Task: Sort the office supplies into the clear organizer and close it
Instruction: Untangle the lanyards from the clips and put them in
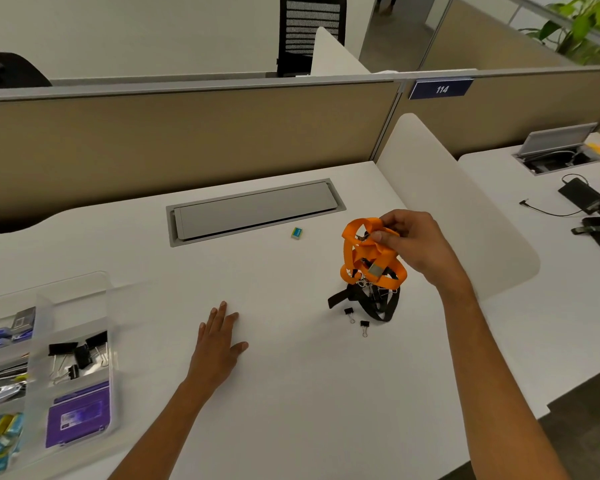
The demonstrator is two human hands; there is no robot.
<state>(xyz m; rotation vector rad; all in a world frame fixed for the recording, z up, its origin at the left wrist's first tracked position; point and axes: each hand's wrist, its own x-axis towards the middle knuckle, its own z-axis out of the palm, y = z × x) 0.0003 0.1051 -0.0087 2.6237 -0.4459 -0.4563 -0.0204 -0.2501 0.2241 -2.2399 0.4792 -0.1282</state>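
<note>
My right hand (414, 242) pinches a tangled orange lanyard (361, 252) and holds it just above the white desk (291, 393). Under it lies a black lanyard (378, 306) with metal clips caught in it. Two small black binder clips (356, 320) rest on the desk just in front. A small teal eraser (297, 233) sits alone further back. My left hand (219, 344) lies flat on the desk, fingers spread, holding nothing. The clear organizer (73, 306) stands open at the left edge, with binder clips, a purple box, pens and teal erasers in its compartments.
A closed grey cable hatch (257, 209) is set into the desk behind the work area. A white divider panel (465, 209) rises to the right of my right hand. The neighbouring desk holds black cables and a charger (584, 195).
</note>
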